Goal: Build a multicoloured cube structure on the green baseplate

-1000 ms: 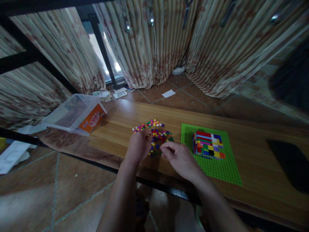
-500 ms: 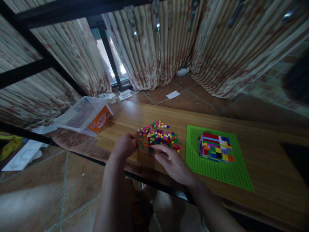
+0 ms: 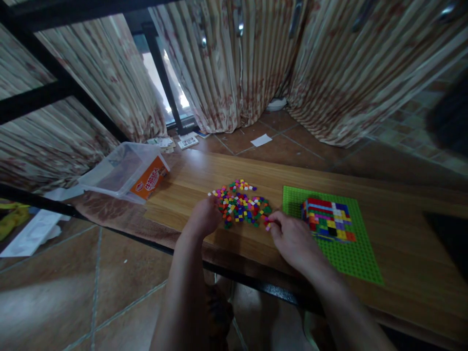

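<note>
Many small, bright toy bricks [image 3: 239,207] lie in a loose heap on the wooden tabletop. At the heap's left edge is my left hand [image 3: 205,218], its fingers curled in and mostly hidden; what they hold, if anything, does not show. My right hand [image 3: 294,240] is at the right edge of the heap, thumb and forefinger pinched together at a small pinkish-red brick [image 3: 268,224]. Just right of that hand lies a green baseplate [image 3: 360,261] bearing a low, multicoloured brick block [image 3: 327,220], partly behind the hand.
A clear plastic bin [image 3: 122,170] with an orange label stands at the table's left end. Striped curtains [image 3: 226,73] hang behind, and a white sheet [image 3: 261,140] lies on the tiled floor. A dark flat object [image 3: 448,239] is at the far right.
My right hand has moved right, from the front of the heap to its right edge, and its fingers have closed. My left hand has shifted right, against the heap.
</note>
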The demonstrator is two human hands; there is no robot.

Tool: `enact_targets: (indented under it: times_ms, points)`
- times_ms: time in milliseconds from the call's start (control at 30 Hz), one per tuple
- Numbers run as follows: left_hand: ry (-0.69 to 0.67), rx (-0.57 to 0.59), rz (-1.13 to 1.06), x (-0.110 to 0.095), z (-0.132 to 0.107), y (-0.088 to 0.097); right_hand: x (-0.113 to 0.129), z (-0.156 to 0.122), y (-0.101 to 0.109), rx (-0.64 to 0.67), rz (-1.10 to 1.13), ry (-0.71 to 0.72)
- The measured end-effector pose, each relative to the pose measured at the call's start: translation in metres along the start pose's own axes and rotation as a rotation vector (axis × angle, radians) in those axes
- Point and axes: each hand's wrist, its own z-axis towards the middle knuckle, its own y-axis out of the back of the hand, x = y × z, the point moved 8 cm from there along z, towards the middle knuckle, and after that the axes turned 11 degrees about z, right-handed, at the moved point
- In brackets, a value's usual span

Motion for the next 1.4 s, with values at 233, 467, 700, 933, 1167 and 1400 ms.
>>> enact_targets:
  times_ms: [233,467,700,933,1167,1400]
  points:
    - [-0.047,-0.018,0.079,-0.015,-0.005,0.009,0.009,0.006,-0.023,-0.029,0.304,0.084]
    - [-0.016,-0.054,0.090,-0.015,-0.008,0.023,0.013,0.001,-0.012,-0.151,0.233,0.138]
    - [0.123,-0.137,0.287,-0.002,-0.005,0.034,0.002,0.004,-0.010,-0.214,0.003,0.074]
    - [-0.068,-0.050,0.157,-0.021,-0.002,0.011,0.009,0.003,-0.020,-0.116,0.275,0.113]
    - [0.004,-0.079,0.172,-0.018,-0.002,0.018,-0.008,0.008,-0.003,-0.269,0.285,0.118]
    - [-0.001,-0.180,0.245,-0.021,0.012,0.021,-0.008,0.019,-0.021,-0.152,0.222,0.198]
